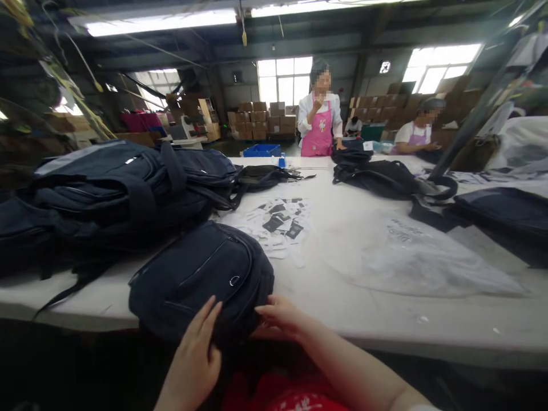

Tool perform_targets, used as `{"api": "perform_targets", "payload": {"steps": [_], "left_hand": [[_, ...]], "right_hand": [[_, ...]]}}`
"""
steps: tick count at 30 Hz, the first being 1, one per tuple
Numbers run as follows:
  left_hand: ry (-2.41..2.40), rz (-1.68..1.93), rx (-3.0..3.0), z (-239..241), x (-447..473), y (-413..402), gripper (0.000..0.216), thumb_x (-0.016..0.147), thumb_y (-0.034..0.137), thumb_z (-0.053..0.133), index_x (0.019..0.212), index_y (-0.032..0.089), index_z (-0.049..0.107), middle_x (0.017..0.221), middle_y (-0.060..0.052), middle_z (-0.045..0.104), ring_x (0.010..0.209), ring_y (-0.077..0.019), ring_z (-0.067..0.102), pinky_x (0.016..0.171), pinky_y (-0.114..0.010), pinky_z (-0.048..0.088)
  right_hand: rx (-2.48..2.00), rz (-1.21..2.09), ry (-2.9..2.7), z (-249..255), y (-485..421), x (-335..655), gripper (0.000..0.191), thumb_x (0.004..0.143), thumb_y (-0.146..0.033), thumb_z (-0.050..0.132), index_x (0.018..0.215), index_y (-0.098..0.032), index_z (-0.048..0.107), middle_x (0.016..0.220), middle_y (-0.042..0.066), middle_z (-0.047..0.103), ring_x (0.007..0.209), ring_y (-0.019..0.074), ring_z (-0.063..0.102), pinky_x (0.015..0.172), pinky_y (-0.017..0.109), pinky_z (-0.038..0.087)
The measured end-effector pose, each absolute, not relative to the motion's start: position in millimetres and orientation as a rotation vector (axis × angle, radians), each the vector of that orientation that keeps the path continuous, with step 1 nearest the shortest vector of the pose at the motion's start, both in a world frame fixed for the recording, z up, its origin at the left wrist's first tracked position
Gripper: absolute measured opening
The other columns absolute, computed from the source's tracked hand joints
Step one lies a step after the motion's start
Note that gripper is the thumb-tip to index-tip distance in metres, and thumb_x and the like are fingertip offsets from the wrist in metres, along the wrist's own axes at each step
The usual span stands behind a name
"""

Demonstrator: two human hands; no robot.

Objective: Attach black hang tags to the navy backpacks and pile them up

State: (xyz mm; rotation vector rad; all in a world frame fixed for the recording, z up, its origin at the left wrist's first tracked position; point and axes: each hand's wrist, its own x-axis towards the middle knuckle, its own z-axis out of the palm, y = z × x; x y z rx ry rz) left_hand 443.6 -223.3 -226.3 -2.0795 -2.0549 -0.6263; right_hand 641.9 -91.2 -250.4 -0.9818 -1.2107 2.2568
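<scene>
A dark navy backpack (197, 268) lies on the white table near its front edge, with zips and a small metal ring on its front. My left hand (199, 345) rests on the bag's near side, fingers stretched out over the fabric. At the bag's right edge, my right hand (280, 314) has its fingers bent and closed on the side; the fingertips are partly hidden. Behind the bag, a spread of black and white paper tags (282, 222) covers part of the table.
Navy backpacks (115, 194) are piled on the left. A clear plastic bag (419, 254) lies flat on the right, with more backpacks (505, 217) beyond it. Across the table (317, 297) stands a person in a pink apron (321, 131); another person (422, 128) sits farther right.
</scene>
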Motion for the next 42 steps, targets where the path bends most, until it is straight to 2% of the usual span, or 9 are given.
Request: {"api": "perform_targets", "payload": {"steps": [5,8,11,16,19,27,31,35,42], "left_hand": [[-1.749,-0.747,-2.263,-228,519,-208,0.049,0.081,0.012,0.044,0.129,0.019,0.054,0.127,-0.01,0.062,0.12,-0.0267,0.057,0.099,-0.042,0.052],[-1.852,-0.7,-2.187,-226,533,-185,0.048,0.078,0.008,0.043,0.123,0.014,0.059,0.121,-0.013,0.064,0.116,-0.0279,0.058,0.105,-0.047,0.046],[-1.963,-0.681,-2.141,-227,527,-165,0.036,0.081,0.012,0.047,0.114,0.014,0.063,0.108,-0.013,0.066,0.107,-0.0275,0.06,0.109,-0.052,0.038],[-2.097,-0.771,-2.145,-250,504,-153,0.021,0.089,0.025,0.047,0.081,0.017,0.065,0.083,-0.01,0.062,0.089,-0.025,0.059,0.09,-0.045,0.051],[-2.065,-0.937,-2.109,-268,498,-155,0.019,0.089,0.024,0.048,0.085,0.017,0.065,0.087,-0.009,0.063,0.094,-0.0241,0.059,0.096,-0.043,0.049],[-1.955,-1.101,-2.024,-279,500,-159,0.014,0.086,0.02,0.05,0.089,0.018,0.063,0.089,-0.008,0.064,0.093,-0.0237,0.06,0.093,-0.044,0.052],[-1.943,-1.15,-2.065,-278,493,-158,0.015,0.085,0.019,0.05,0.09,0.018,0.064,0.089,-0.008,0.064,0.092,-0.023,0.06,0.095,-0.044,0.051],[-1.929,-1.148,-2.127,-277,480,-155,0.016,0.085,0.019,0.05,0.091,0.017,0.064,0.089,-0.008,0.064,0.093,-0.0233,0.06,0.094,-0.044,0.051],[-1.947,-1.102,-2.095,-281,477,-154,0.016,0.086,0.021,0.051,0.092,0.016,0.065,0.092,-0.009,0.064,0.096,-0.0246,0.059,0.095,-0.045,0.05]], "right_hand": [[-1.022,2.346,-0.977,-250,-93,640,0.038,0.059,-0.035,0.079,0.08,-0.018,0.053,0.061,-0.006,0.056,0.055,0.0114,0.055,0.056,0.024,0.043],[-1.06,2.491,-0.731,-247,-95,648,0.026,0.073,-0.039,0.068,0.081,-0.018,0.055,0.065,-0.004,0.057,0.059,0.0121,0.058,0.063,0.027,0.049],[-1.108,2.449,-1.061,-243,-91,662,0.029,0.078,-0.044,0.061,0.075,-0.015,0.061,0.066,-0.001,0.06,0.063,0.0129,0.059,0.066,0.027,0.048],[-1.205,1.498,-2.226,-231,-30,694,0.024,0.082,-0.038,0.06,0.08,-0.017,0.072,0.075,0.002,0.07,0.074,0.0181,0.063,0.072,0.029,0.046],[-1.463,0.851,-2.364,-228,40,703,0.02,0.085,-0.032,0.058,0.09,-0.02,0.073,0.09,0.004,0.073,0.085,0.019,0.064,0.08,0.029,0.046],[-1.801,0.329,-2.399,-258,172,666,0.061,0.082,-0.037,0.062,0.133,-0.007,0.049,0.137,0.022,0.049,0.13,0.0313,0.042,0.105,0.036,0.032],[-1.849,0.248,-2.484,-268,190,651,0.047,0.087,-0.038,0.055,0.116,-0.002,0.06,0.119,0.027,0.061,0.117,0.0338,0.054,0.098,0.039,0.04],[-1.801,0.25,-2.552,-259,198,662,0.025,0.09,-0.023,0.048,0.098,-0.01,0.067,0.101,0.019,0.069,0.102,0.0265,0.064,0.091,0.034,0.044],[-1.652,0.254,-2.292,-212,181,724,0.041,0.098,-0.029,0.026,0.115,-0.015,0.06,0.105,0.014,0.069,0.09,0.0219,0.067,0.084,0.036,0.051]]}}
